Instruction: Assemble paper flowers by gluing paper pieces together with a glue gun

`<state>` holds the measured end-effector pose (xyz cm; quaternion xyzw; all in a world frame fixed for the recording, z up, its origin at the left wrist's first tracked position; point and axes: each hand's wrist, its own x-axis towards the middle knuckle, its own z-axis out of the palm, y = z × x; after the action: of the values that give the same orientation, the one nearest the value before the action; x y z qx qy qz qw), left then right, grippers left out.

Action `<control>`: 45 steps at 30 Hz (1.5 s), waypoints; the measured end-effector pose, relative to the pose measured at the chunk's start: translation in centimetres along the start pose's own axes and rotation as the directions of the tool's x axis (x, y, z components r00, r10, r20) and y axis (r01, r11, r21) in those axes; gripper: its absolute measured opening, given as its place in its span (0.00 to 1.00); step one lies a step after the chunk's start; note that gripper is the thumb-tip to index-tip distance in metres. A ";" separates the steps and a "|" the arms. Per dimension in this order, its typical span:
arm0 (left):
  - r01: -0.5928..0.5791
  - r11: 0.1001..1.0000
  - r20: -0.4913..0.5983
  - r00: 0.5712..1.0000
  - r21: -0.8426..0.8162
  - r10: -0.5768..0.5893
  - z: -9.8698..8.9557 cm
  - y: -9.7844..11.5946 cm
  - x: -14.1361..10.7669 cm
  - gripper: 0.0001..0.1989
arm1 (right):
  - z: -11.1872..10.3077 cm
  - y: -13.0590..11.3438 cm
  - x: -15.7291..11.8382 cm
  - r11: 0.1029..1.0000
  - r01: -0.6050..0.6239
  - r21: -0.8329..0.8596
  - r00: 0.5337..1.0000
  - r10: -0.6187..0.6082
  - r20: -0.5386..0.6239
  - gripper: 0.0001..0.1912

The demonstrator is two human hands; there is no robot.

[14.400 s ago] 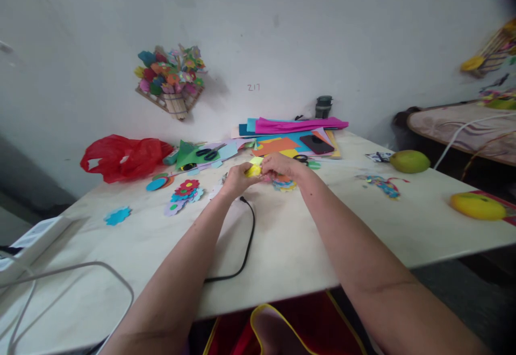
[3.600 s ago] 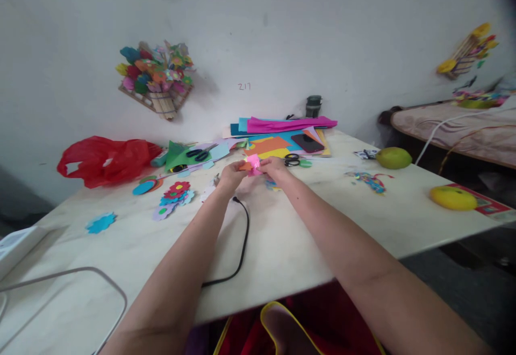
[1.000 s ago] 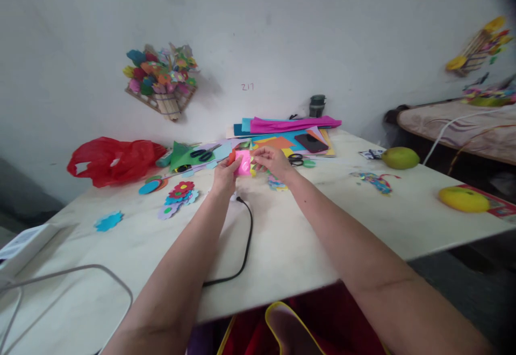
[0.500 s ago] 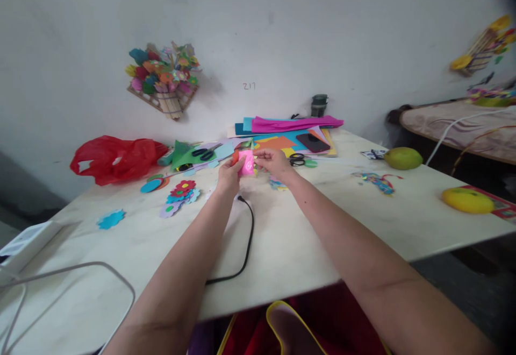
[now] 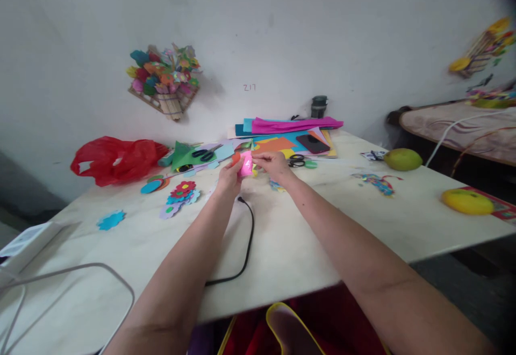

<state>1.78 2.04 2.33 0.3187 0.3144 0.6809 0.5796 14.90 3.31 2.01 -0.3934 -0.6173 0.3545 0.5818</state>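
Observation:
A small shiny pink piece (image 5: 246, 164) is in my left hand (image 5: 229, 177), pinched between thumb and fingers, with a bit of orange beside the thumb. My right hand (image 5: 274, 165) has its fingers pressed together at the right edge of the pink piece; whether they grip it is too small to tell. Some yellow shows just below the pink piece. Behind my hands lie coloured sheets (image 5: 276, 144) and black scissors (image 5: 297, 161).
Paper flowers (image 5: 181, 193), a blue scalloped piece (image 5: 111, 220) and a red plastic bag (image 5: 116, 161) are on the left. A black cable (image 5: 250, 236) curves below my hands. A phone (image 5: 313, 143) rests on the sheets; a green mango (image 5: 403, 159) and yellow mango (image 5: 467, 201) sit right.
The pink piece has turned slightly and looks narrower in my left hand. My right hand's fingers have shifted a little around its right edge.

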 end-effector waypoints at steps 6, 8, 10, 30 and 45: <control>0.008 1.000 0.001 1.000 -0.005 -0.008 0.0 0.1 0.1 0.09 | 0.1 0.7 0.3 0.994 0.104 -0.021 0.995 -0.104 0.002 0.09; -0.002 1.000 0.004 1.000 0.000 0.002 0.0 0.1 0.1 0.09 | 0.1 0.6 0.3 0.993 0.114 -0.017 0.993 -0.113 0.021 0.11; -0.013 1.000 0.020 1.000 0.006 0.013 -0.1 0.1 0.1 0.09 | 0.0 0.6 0.2 0.992 0.122 -0.018 0.992 -0.121 0.038 0.12; -0.128 0.967 0.103 0.989 0.223 0.107 -0.4 0.0 0.1 0.20 | -0.4 -0.4 0.1 0.999 -0.018 -0.047 1.000 0.019 0.017 0.06; -0.214 0.930 0.128 0.975 0.300 0.183 -0.7 -0.5 0.8 0.17 | -1.5 -2.7 -0.9 0.995 -0.100 0.004 0.992 0.099 0.078 0.02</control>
<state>1.38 2.90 1.58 0.4695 0.3553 0.6613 0.4648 16.19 1.25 4.14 -0.4074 -0.6176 0.4006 0.5405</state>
